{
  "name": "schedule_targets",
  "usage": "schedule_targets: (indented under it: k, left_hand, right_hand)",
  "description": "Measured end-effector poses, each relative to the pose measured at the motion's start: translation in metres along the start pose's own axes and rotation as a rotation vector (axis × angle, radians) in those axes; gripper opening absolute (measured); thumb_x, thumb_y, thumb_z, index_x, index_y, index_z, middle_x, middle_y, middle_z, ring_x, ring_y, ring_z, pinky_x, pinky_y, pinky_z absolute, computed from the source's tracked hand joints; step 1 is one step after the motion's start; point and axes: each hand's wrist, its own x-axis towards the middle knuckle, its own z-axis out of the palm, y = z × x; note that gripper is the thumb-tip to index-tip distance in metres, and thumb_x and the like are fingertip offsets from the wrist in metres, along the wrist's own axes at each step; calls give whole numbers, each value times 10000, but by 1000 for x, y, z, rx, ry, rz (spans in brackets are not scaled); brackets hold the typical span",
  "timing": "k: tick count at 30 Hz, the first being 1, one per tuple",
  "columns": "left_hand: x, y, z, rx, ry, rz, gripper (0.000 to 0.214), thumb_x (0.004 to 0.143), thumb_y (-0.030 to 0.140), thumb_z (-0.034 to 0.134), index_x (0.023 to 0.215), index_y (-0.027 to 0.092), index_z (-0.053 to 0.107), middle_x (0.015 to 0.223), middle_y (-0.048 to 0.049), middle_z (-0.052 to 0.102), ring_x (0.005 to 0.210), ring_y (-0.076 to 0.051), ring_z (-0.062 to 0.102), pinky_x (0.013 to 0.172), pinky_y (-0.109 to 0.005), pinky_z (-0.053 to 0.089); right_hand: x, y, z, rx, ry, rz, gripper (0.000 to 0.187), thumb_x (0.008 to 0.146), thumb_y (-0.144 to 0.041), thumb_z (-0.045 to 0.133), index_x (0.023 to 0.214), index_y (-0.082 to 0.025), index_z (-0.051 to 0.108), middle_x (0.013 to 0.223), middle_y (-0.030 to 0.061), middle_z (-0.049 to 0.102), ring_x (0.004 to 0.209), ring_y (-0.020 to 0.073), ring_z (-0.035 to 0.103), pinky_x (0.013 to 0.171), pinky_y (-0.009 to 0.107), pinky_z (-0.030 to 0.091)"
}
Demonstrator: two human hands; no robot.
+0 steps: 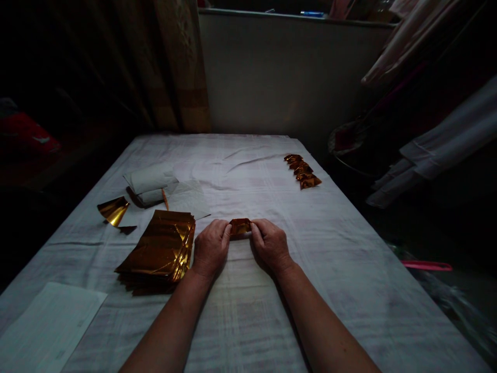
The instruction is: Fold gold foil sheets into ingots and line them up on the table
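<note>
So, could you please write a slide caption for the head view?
Left hand and right hand grip a folded golden piece beside a stack of golden sheets on pale cloth.

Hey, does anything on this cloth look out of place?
Slightly: a curled, shiny gold foil piece lies loose beyond the uneven stack of gold foil sheets, toward the left, rather than with them. I see nothing spilled.

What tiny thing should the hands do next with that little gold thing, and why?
I'd probably pinch and neaten its ends a bit more. The left hand and right hand hold the folded piece between them, one at each end, and it isn't yet beside the gold row near the cloth's right edge.
</note>
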Motion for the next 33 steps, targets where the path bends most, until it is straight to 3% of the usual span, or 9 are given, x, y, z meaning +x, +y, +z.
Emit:
schedule_targets:
  k: [25, 33]
  left_hand:
    - [0, 0, -2, -105, -31, -33, 246, 995, 293, 416, 913, 221, 637, 865, -25, 680, 808, -167, 643, 730, -258, 475]
    - [1, 5, -6, -188, -15, -59, 241, 975, 364, 463, 985, 221, 656, 920, -26, 700, 776, -162, 651, 718, -266, 482]
  right_hand:
    - [0, -1, -4, 56, -11, -8, 273, 958, -267, 434, 885, -214, 691, 869, 60, 733, 805, 191, 678, 761, 283, 499]
    - [3, 8, -7, 132, 87, 136, 184, 868, -290, 532, 843, -212, 697, 784, 24, 729, 664, 159, 654, 672, 255, 498]
